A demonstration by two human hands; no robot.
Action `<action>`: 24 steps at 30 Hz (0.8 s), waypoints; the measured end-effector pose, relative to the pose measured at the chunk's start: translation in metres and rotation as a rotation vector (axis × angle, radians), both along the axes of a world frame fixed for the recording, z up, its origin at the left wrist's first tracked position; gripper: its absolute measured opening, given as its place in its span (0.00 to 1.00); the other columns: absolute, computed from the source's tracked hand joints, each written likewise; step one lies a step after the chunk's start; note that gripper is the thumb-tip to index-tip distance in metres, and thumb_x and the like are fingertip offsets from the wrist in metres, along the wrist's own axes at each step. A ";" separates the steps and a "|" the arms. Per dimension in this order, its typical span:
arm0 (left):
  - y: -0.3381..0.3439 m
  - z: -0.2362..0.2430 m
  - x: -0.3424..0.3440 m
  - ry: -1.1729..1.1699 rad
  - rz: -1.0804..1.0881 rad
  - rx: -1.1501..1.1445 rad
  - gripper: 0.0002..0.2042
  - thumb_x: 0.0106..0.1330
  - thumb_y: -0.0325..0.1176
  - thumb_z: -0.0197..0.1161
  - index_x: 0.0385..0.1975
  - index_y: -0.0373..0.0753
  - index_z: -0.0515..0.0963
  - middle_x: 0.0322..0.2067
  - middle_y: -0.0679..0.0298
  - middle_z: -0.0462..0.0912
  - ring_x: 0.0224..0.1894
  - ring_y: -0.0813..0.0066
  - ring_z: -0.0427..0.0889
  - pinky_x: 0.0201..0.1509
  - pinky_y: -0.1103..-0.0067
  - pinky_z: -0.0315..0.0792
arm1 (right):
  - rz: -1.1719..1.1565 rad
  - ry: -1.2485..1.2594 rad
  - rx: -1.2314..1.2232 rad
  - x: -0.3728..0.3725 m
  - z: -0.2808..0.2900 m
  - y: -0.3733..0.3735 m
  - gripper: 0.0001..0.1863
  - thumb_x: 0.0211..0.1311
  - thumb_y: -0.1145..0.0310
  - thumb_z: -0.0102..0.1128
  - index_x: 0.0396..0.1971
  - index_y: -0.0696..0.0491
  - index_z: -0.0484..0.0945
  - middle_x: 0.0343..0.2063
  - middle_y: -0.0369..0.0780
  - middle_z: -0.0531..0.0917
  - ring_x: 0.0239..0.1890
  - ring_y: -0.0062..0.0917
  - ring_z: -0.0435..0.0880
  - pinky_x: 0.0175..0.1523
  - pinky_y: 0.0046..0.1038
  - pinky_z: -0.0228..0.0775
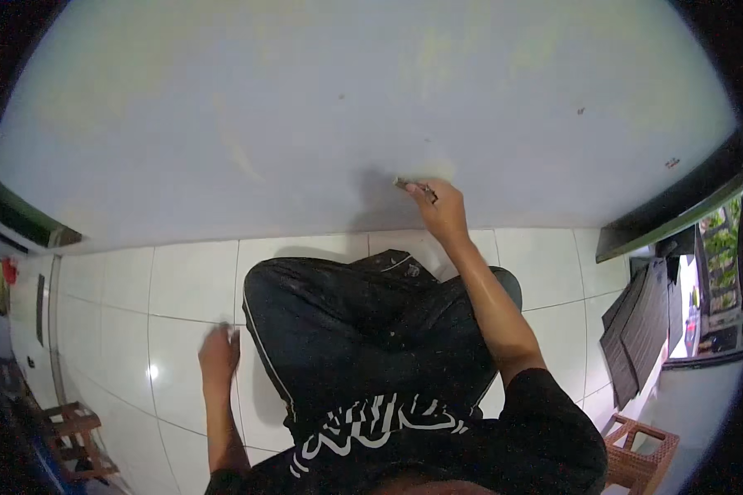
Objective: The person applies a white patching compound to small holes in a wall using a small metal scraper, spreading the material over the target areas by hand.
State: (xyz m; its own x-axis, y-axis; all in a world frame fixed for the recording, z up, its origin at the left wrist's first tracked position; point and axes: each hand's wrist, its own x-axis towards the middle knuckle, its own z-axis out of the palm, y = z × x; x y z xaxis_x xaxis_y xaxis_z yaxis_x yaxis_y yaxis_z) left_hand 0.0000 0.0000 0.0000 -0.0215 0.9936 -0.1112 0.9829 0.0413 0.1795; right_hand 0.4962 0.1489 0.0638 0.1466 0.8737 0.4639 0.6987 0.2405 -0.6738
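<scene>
My right hand is raised to the pale wall, its fingers closed round a small dark tool with a light tip. That tip is at or very near the wall surface; the tool's exact kind is too small to tell. A shadow of the hand falls on the wall to its left. Faint yellowish patches and a few small chipped spots mark the paint. Down at the left, my left hand hangs over or rests on the white tiled floor, beside my knee. Its fingers look curled but are blurred.
My crossed legs in dark trousers sit close to the wall's foot. A brown woven piece of furniture stands at the lower right, a wooden one at the lower left. Dark grey sheets lean near an opening on the right.
</scene>
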 end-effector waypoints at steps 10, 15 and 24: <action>0.221 0.030 0.257 -0.515 -0.437 -0.067 0.23 0.69 0.52 0.56 0.41 0.33 0.82 0.42 0.45 0.84 0.46 0.46 0.83 0.50 0.56 0.74 | -0.118 -0.475 0.090 -0.022 -0.033 0.021 0.20 0.63 0.50 0.67 0.23 0.53 0.79 0.18 0.45 0.80 0.19 0.39 0.80 0.27 0.36 0.71; 0.204 -0.069 0.261 -0.185 -0.568 -0.400 0.23 0.69 0.52 0.57 0.44 0.35 0.84 0.49 0.46 0.84 0.55 0.49 0.81 0.60 0.60 0.74 | -0.044 -0.099 0.242 -0.051 0.020 0.020 0.16 0.62 0.57 0.69 0.22 0.55 0.83 0.20 0.45 0.81 0.20 0.29 0.80 0.28 0.29 0.68; 0.214 -0.049 0.274 -0.287 -0.545 -0.415 0.26 0.68 0.53 0.57 0.47 0.33 0.82 0.51 0.48 0.83 0.56 0.50 0.81 0.60 0.59 0.74 | -0.107 -0.345 0.249 -0.031 -0.012 0.030 0.14 0.57 0.63 0.74 0.19 0.57 0.83 0.18 0.44 0.81 0.16 0.25 0.77 0.25 0.28 0.69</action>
State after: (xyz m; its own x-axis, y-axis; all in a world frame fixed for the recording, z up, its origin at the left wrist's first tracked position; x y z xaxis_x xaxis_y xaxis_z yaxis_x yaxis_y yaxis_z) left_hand 0.2741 0.2143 -0.0493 0.5493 0.7298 -0.4070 0.8002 -0.3191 0.5078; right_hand 0.4649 0.1790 0.0516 0.0298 0.7172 0.6962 0.9023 0.2805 -0.3275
